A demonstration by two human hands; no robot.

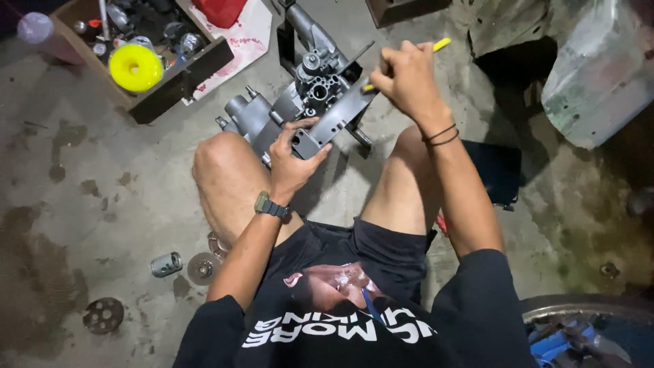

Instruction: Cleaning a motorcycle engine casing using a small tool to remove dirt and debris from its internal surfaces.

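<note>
Head view, looking down at a person seated on a stained concrete floor (82, 184); a grey metal engine casing (300, 109) rests between the bare knees, tilted against the left knee. Left hand (294, 158), fingers wrapped around the casing's flat lower flange, steadies it; right hand (407, 80), closed in a fist around a yellow-handled tool (441, 45), sets the tool's tip against the casing's upper edge. Wooden parts box (170, 82) with a yellow spool (135, 67) lies beyond the left knee; small round metal parts (167, 264) sit beside the left thigh.
</note>
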